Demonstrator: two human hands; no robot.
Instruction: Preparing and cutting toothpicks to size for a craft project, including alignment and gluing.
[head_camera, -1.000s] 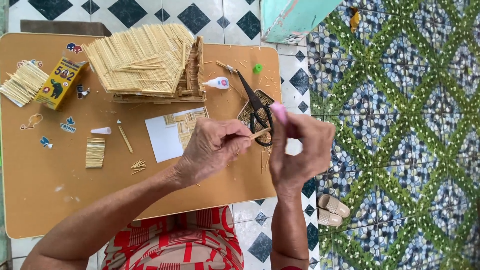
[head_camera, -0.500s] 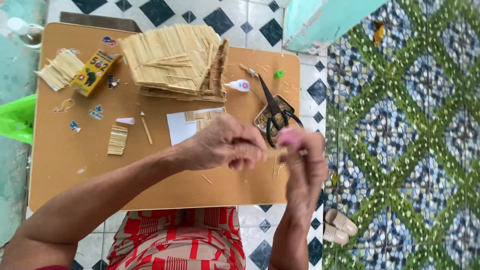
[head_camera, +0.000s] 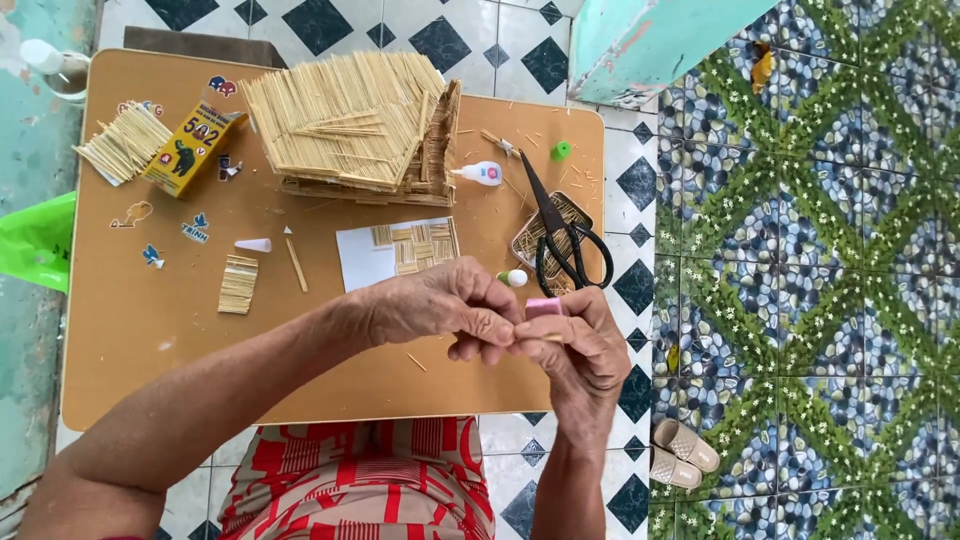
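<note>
Bundle of sticks (head_camera: 125, 143) and yellow box (head_camera: 192, 148) at table's (head_camera: 140, 340) far left; stick-built model house (head_camera: 352, 125) beside them.

Left hand (head_camera: 440, 305) has come in from earlier spread, fingers pinched shut against right hand (head_camera: 580, 345), itself curled round small pink piece (head_camera: 545, 307).

Black scissors (head_camera: 560, 240) just beyond, untouched.

Hands now joined over near edge: fine fitting underway, likely.

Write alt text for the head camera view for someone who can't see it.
Seen from above, a person's left hand and right hand meet over a low tan table, pinching a small pink object. Behind them lie black scissors, a white glue bottle and a model house of thin sticks.
</note>
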